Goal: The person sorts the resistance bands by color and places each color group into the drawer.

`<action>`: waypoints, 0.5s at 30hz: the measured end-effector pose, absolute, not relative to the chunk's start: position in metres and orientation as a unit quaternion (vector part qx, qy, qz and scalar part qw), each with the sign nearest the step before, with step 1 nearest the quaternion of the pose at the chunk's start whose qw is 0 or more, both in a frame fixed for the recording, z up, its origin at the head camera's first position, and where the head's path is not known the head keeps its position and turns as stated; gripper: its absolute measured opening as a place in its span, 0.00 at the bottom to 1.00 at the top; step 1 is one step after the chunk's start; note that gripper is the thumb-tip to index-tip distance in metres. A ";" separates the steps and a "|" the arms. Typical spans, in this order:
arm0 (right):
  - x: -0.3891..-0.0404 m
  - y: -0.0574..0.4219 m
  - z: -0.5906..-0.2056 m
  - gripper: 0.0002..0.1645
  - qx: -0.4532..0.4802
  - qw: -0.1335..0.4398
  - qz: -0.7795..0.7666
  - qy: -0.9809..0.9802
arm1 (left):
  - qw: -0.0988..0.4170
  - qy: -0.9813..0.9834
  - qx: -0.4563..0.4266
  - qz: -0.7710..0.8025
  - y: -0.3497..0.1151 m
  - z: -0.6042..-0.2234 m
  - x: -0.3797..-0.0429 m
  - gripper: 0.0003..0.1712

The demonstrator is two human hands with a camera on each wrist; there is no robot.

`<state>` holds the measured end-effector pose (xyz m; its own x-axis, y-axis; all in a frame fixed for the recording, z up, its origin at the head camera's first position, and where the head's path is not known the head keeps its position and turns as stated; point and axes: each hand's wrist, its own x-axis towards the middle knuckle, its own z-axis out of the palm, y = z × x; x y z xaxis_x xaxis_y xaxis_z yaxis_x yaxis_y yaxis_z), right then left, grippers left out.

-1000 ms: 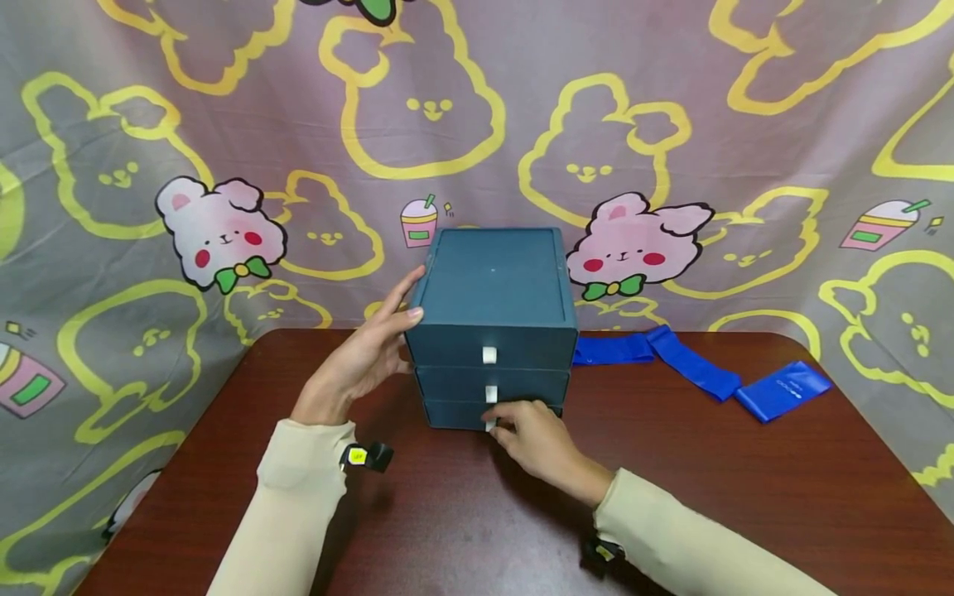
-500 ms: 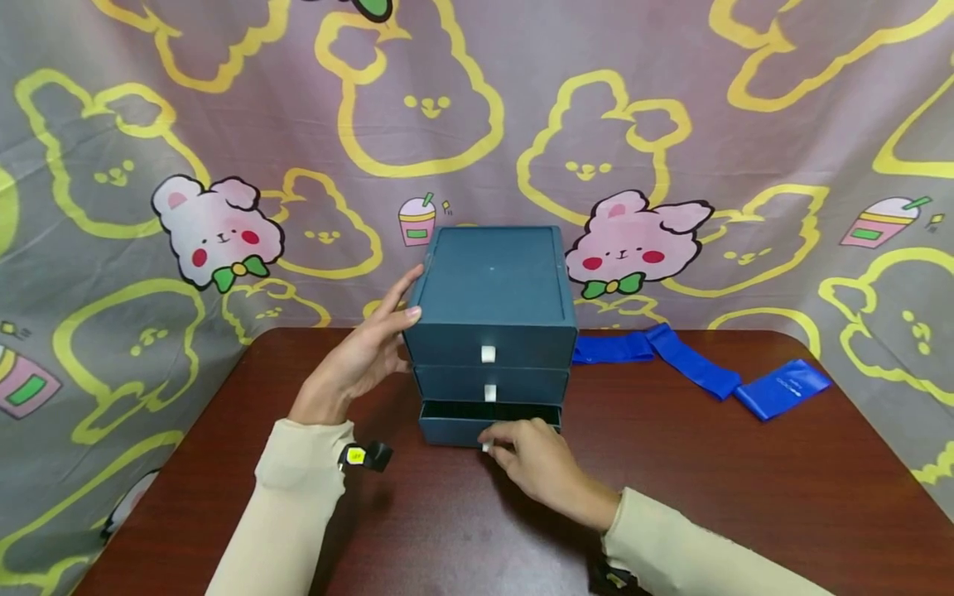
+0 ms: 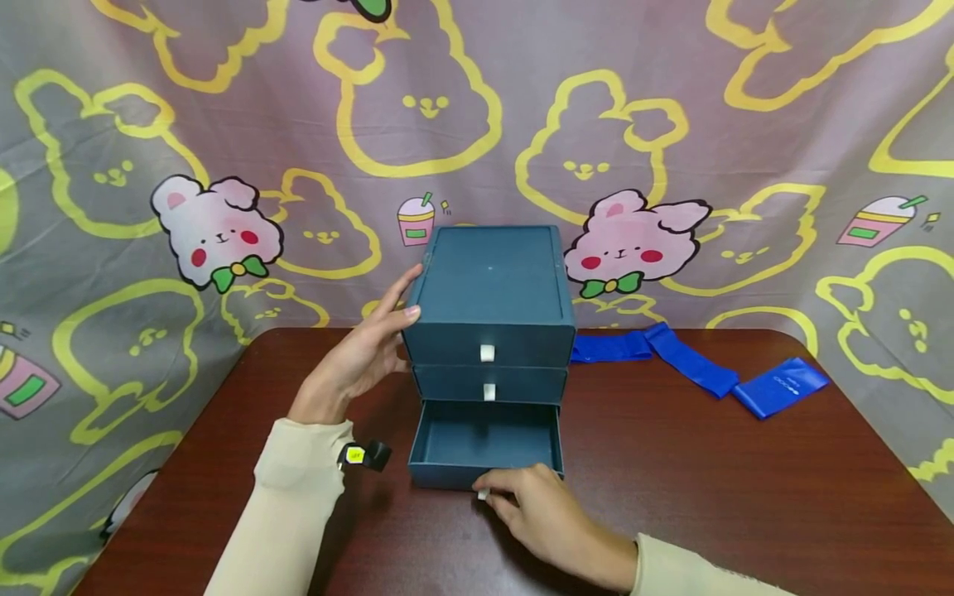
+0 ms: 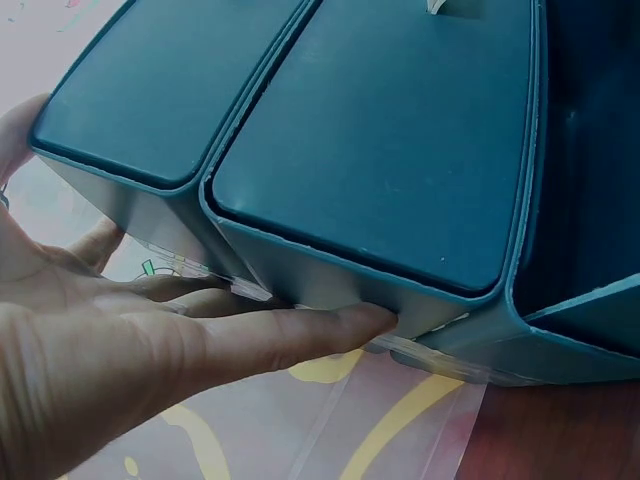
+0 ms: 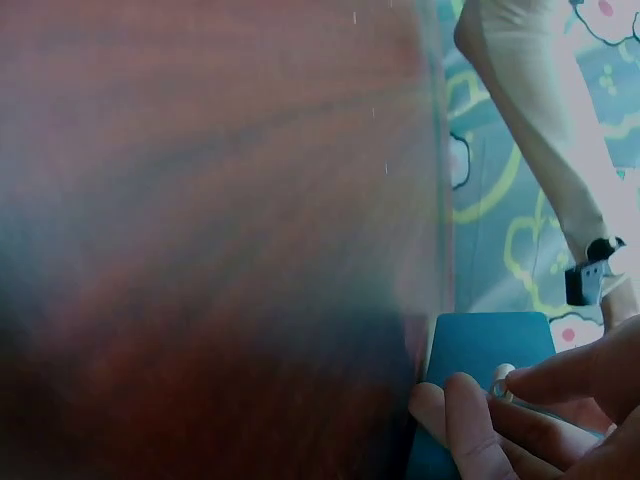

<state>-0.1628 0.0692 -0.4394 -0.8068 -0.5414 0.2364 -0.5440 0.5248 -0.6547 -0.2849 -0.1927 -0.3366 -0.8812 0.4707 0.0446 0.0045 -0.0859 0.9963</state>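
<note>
A dark teal three-drawer box [image 3: 492, 277] stands on the table, each drawer front bearing a small white pull tab. Its bottom drawer [image 3: 484, 437] is drawn well out and shows a bare interior; the upper two are closed. My right hand [image 3: 547, 517] pinches the bottom drawer's white tab [image 3: 483, 495] between thumb and index finger, also seen in the right wrist view against the teal front. Against the box's left side rests my left hand [image 3: 363, 356], fingers spread and fairly straight. In the left wrist view its fingers [image 4: 290, 338] lie along the side wall.
A blue ribbon-like strip [image 3: 693, 364] lies behind and to the right of the box, ending in a flat blue packet [image 3: 782, 387] with white print. The brown table [image 3: 715, 497] meets a patterned cloth backdrop [image 3: 477, 108] at its far edge.
The bottom drawer has slid from nearly closed to far out toward me, my right hand moving with its tab. My left hand stays against the box's side.
</note>
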 end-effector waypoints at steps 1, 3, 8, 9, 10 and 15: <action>-0.161 0.069 -0.440 0.11 0.311 -0.004 0.380 -0.871 | 0.163 0.656 0.181 0.714 -0.193 -0.337 -0.285 0.40; -0.157 0.070 -0.440 0.11 0.310 -0.017 0.388 -0.868 | 0.162 0.656 0.181 0.714 -0.192 -0.337 -0.285 0.40; -0.149 0.071 -0.440 0.12 0.309 -0.043 0.390 -0.867 | 0.162 0.657 0.179 0.715 -0.193 -0.337 -0.285 0.40; -0.148 0.071 -0.440 0.12 0.308 -0.044 0.387 -0.868 | 0.162 0.657 0.179 0.714 -0.192 -0.337 -0.285 0.40; -0.147 0.072 -0.441 0.12 0.308 -0.045 0.385 -0.869 | 0.162 0.657 0.179 0.714 -0.192 -0.337 -0.285 0.40; -0.146 0.072 -0.440 0.13 0.304 -0.061 0.385 -0.869 | 0.163 0.657 0.178 0.714 -0.192 -0.337 -0.285 0.40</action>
